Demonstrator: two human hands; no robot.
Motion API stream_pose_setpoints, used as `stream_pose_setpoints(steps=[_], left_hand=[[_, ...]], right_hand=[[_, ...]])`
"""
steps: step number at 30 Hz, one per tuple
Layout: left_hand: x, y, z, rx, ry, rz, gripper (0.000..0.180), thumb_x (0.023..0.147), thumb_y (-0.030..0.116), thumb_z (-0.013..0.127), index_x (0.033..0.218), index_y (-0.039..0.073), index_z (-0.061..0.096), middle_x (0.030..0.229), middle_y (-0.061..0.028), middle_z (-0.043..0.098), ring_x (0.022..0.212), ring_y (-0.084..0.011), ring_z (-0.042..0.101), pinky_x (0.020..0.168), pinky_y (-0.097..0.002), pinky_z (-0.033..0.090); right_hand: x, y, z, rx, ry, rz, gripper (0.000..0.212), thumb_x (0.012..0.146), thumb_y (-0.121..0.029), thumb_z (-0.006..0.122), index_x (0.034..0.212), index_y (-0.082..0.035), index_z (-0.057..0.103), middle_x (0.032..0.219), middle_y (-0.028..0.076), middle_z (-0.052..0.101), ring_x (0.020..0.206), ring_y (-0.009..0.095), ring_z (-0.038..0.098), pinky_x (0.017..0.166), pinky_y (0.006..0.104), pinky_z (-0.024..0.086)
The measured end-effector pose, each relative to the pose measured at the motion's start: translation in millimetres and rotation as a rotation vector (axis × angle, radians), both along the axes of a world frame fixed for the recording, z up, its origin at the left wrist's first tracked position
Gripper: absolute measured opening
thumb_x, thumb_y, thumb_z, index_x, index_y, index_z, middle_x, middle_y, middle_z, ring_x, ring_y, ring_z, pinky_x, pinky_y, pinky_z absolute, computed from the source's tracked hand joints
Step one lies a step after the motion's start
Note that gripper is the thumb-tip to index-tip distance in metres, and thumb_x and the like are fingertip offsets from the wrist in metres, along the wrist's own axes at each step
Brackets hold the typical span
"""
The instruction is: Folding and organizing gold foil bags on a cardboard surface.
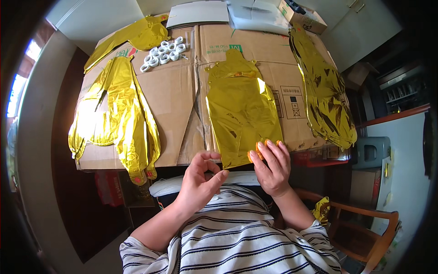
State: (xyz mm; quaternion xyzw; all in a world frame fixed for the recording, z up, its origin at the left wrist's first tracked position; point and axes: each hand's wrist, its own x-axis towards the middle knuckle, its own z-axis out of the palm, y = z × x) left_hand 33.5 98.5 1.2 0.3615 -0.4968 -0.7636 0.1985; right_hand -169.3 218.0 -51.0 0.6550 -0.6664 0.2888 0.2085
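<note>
A flat gold foil balloon (242,109) lies on the cardboard in front of me, its narrow end away from me. At its near left corner is my left hand (200,173), fingers loosely curled and the thumb tip by the foil edge, with a gap between thumb and forefinger. My right hand (273,169) rests at the near right edge with fingers stretched out over the foil. Orange covers (259,154) show at its fingertips. Whether anything lies under these fingers is hidden.
More flat gold foil pieces lie around: one at left (114,105), one at far left (141,35), one at right (321,91). Several small white tape rolls (164,54) cluster behind. A clear plastic bag (255,16) and a box (303,16) stand at the back. A wooden chair (365,219) is at lower right.
</note>
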Motion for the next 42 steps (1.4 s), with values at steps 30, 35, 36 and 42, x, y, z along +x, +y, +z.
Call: stream_pose_setpoints(steps=[30, 35, 36, 42], left_hand=[[-24, -51, 27, 0.505, 0.005, 0.183, 0.025, 0.102, 0.013, 0.057, 0.126, 0.004, 0.060, 0.072, -0.0051, 0.065, 0.052, -0.0147, 0.061, 0.049, -0.0252, 0.048], [-27, -58, 29, 0.486, 0.037, 0.181, 0.027, 0.103, 0.013, 0.055, 0.129, 0.005, 0.056, 0.073, -0.0049, 0.066, 0.054, -0.0157, 0.062, 0.052, -0.0263, 0.050], [-26, -57, 30, 0.475, 0.034, 0.196, 0.027, 0.103, 0.013, 0.055, 0.129, 0.005, 0.056, 0.074, -0.0050, 0.066, 0.054, -0.0159, 0.063, 0.052, -0.0266, 0.050], [-9, -42, 27, 0.543, -0.058, 0.060, 0.023, 0.101, 0.015, 0.060, 0.122, 0.004, 0.056, 0.076, -0.0064, 0.068, 0.057, -0.0175, 0.066, 0.054, -0.0296, 0.054]], right_hand=[[0, 0, 0, 0.015, -0.047, 0.008, 0.030, 0.092, -0.012, 0.070, 0.121, -0.014, 0.074, 0.131, 0.011, 0.067, 0.123, 0.032, 0.061, 0.109, 0.0540, 0.044], [0, 0, 1, 0.026, -0.056, 0.004, 0.030, 0.092, -0.011, 0.069, 0.122, -0.014, 0.073, 0.131, 0.011, 0.067, 0.124, 0.032, 0.061, 0.109, 0.0544, 0.044], [0, 0, 1, 0.027, -0.059, 0.004, 0.030, 0.092, -0.011, 0.069, 0.122, -0.014, 0.074, 0.130, 0.011, 0.067, 0.124, 0.033, 0.061, 0.109, 0.0545, 0.044], [0, -1, 2, 0.030, -0.071, 0.012, 0.029, 0.093, -0.012, 0.069, 0.121, -0.014, 0.074, 0.130, 0.011, 0.068, 0.122, 0.033, 0.061, 0.109, 0.0544, 0.044]])
